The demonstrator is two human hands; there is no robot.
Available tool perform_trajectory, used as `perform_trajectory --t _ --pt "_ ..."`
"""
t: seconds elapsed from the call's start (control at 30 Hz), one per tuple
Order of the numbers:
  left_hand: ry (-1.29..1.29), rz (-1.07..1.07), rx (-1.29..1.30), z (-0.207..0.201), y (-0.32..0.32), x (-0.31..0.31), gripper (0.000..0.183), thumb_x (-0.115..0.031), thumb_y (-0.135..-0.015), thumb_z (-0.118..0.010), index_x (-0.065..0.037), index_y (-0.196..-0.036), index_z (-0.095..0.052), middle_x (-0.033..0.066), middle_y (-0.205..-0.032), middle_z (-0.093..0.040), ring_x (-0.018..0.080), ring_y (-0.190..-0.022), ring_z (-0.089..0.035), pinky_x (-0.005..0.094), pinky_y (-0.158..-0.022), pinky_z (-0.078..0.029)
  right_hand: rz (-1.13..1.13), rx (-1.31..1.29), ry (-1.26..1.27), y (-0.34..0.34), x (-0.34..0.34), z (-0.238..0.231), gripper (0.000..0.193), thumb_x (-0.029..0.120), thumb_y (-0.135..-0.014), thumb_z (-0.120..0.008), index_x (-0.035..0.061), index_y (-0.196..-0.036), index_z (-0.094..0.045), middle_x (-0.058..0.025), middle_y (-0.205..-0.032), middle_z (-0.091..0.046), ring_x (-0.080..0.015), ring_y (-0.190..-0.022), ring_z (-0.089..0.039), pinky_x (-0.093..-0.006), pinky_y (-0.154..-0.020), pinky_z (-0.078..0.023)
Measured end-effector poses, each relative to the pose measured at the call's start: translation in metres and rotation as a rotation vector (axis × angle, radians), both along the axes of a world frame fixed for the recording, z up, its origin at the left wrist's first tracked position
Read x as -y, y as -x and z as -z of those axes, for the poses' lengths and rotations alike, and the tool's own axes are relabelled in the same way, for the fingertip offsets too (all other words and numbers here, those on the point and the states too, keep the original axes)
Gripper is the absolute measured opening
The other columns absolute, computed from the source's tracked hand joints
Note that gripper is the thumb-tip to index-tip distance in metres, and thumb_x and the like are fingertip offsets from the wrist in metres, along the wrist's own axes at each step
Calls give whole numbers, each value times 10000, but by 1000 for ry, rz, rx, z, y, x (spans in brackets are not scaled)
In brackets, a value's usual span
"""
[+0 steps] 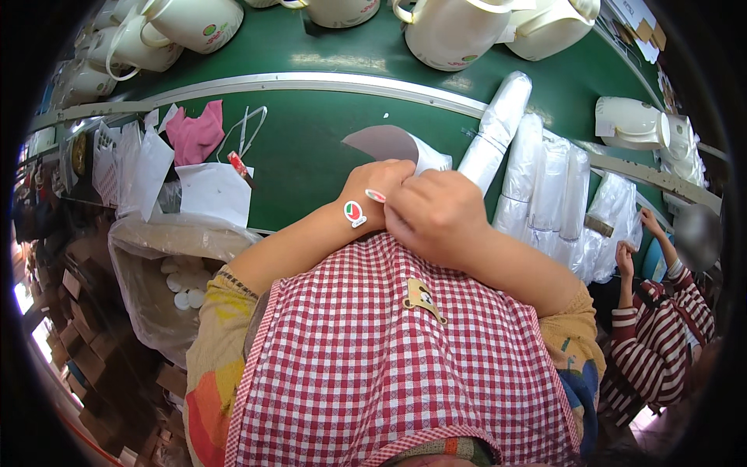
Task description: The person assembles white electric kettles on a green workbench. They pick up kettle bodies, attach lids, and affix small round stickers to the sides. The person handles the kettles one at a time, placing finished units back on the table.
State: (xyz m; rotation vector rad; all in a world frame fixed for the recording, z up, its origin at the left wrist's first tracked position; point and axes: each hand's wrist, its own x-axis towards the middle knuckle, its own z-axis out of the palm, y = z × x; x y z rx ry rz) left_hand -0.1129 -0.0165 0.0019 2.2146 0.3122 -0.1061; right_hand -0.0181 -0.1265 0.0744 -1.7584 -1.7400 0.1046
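Note:
My left hand [372,180] is closed on a curled sheet [389,141], grey-brown on one face and white on the other, above the green bench. Most of its fingers are hidden behind my right hand. A round red, green and white sticker [353,212] lies on my left wrist. Another small sticker [375,195] sits tilted at the back of my left hand, against the fingertips of my right hand [437,212]. That right hand is closed in a pinch at the sticker's edge. Whether the sticker is stuck down or lifted is hard to see.
Cream jugs [455,33] stand along the green belt [311,58] beyond a metal rail [311,80]. Rolled clear plastic bags [498,128] lie on the right. A pink cloth [194,132], white papers [214,194] and a plastic-lined bin [148,288] are left. Another person [657,335] works at right.

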Motion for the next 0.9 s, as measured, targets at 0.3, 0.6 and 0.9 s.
perform_trajectory --t 0.3,0.6,0.9 --pt "145 -173 -28 -5 5 -12 201 -175 -798 -627 4 -773 -540 139 -733 -590 288 -646 -568 372 -600 -451 -8 -183 64 -15 4 -14 115 144 -706 -703 76 -789 -661 -75 -710 -634 -226 -644 -621 -353 -568 -483" --pt "1141 -332 76 10 14 -29 337 -79 -851 -498 64 -1148 -567 120 -1084 -648 187 -1001 -625 320 -908 -474 89 -402 303 -40 36 57 808 282 -630 -834 36 -1320 -492 -202 -1333 -506 -377 -1231 -469 -439 -1041 -372" --pt "1120 -429 52 12 17 -13 401 -222 -896 -552 31 -1206 -526 139 -1126 -627 204 -985 -631 330 -866 -514 229 -327 182 -20 29 77 267 77 -713 -648 81 -979 -673 -73 -874 -681 -296 -766 -649 -383 -672 -518"
